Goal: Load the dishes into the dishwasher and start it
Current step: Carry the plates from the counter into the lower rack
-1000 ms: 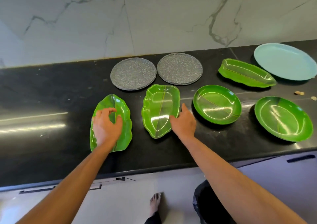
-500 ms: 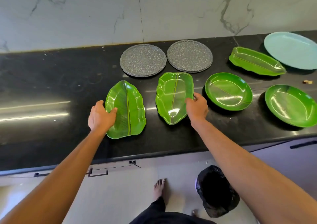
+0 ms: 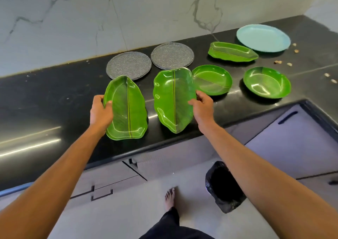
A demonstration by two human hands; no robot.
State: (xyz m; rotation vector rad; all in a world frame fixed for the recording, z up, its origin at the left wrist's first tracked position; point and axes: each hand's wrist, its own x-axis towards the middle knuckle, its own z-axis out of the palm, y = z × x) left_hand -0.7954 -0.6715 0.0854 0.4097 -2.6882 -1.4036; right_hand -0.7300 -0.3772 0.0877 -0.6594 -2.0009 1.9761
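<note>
A white marble wall with grey veins (image 3: pixel 146 19) backs the black polished stone countertop (image 3: pixel 45 101), which turns a corner at the far right. Under it run pale flat cabinet fronts (image 3: pixel 292 143), and on the floor beside them stands a bin lined with a black bag (image 3: pixel 223 187).

From where I stand, the light-blue round plate (image 3: pixel 263 38) lies far right, close to the wall. Nearest the counter's front edge are the two dishes being handled. The left leaf-shaped green plastic plate (image 3: pixel 126 108) is gripped at its left rim by the left hand (image 3: pixel 99 110), thumb on top and fingers curled round the edge. The right leaf-shaped green plastic plate (image 3: pixel 173 99) is gripped at its right rim by the right hand (image 3: pixel 203 105), thumb on the upper face and fingers beneath. Both plates tip up toward the person; I cannot tell whether their near ends touch the stone.

Behind them lie two grey speckled round plates (image 3: pixel 129 65) side by side. A near round green dish (image 3: pixel 213 80) sits just right of the held plate, its left edge hidden behind it, and a far round green dish (image 3: pixel 267 82) sits apart to the right. A long narrow green leaf dish (image 3: pixel 232 52) rests just in front of the blue plate.

A bare foot (image 3: pixel 170 195) shows on the floor. Small pale crumbs (image 3: pixel 278 62) dot the counter at the right.
</note>
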